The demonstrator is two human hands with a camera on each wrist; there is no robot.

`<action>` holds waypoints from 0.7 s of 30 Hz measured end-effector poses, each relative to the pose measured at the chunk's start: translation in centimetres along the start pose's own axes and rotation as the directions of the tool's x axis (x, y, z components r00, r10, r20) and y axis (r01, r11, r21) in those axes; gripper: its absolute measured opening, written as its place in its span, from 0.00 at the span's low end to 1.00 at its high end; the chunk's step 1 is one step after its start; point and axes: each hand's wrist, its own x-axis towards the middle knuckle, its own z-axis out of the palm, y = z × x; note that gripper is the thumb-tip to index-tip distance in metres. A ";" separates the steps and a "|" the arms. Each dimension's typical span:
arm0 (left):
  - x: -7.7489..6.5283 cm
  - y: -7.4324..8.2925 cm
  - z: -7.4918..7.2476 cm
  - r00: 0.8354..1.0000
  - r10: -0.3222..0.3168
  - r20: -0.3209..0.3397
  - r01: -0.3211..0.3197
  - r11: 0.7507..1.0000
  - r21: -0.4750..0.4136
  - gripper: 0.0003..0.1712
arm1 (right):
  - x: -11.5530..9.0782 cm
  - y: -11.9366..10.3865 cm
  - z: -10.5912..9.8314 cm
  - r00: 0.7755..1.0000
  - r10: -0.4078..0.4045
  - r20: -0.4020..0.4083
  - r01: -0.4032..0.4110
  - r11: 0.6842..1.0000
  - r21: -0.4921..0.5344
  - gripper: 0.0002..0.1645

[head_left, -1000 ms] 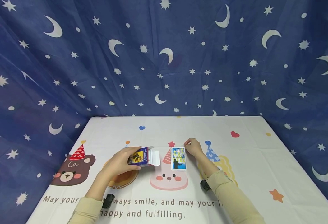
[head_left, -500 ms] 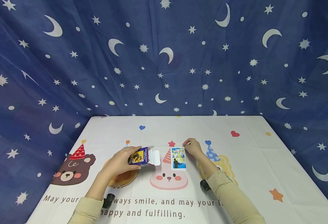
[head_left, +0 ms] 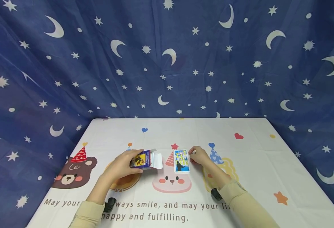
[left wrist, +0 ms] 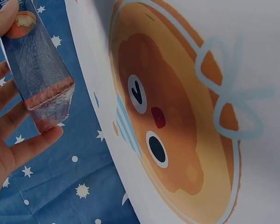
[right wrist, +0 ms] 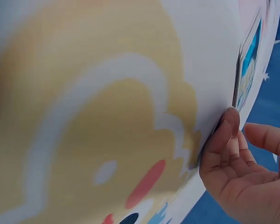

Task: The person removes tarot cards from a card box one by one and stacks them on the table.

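On the white-covered worktop [head_left: 201, 129], the left hand [head_left: 124, 163] is grasping the card box [head_left: 141, 160] left of the middle, the head view showing its thumb bending around the near side and its fingers around the far side. That view is also showing the printed front and the white flaps standing open toward the right edge of the worktop; the left wrist view is showing a glossy side with a red band and a round orange picture, which the head view is hiding. Whether the box is touching the cloth is hard to tell. The card stack [head_left: 181, 161] is lying face up about halfway between the left and right edges, partly covering a pink animal print [head_left: 171, 186]. From the head, its top card is displaying a dark figure beneath yellow shapes; from the right wrist, its thin layered side is showing. The right hand [head_left: 199, 155] is resting just beside the stack's right side, its fingers bending loosely and holding nothing, its thumb standing apart in the wrist view; whether a fingertip is touching the cards is unclear. The left wrist view is revealing a winking pancake print [left wrist: 163, 121], mostly hidden from the head by the left arm. Behind the far edge, a blue drape [head_left: 184, 31] is hanging.
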 end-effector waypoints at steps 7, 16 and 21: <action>-0.1 0.1 0.1 1.000 -0.010 0.009 0.010 1.000 -0.001 0.44 | -1.7 0.3 0.3 0.999 -0.033 0.033 0.033 0.999 -0.011 0.11; 0.0 0.2 0.1 1.000 -0.004 0.015 0.004 1.000 0.001 0.45 | -2.2 1.3 0.6 0.994 -0.088 0.066 0.087 0.996 0.016 0.11; 0.1 0.2 0.1 1.000 0.003 0.017 -0.003 1.000 0.003 0.45 | -3.1 0.6 0.5 0.999 -0.032 0.036 0.032 0.999 -0.014 0.12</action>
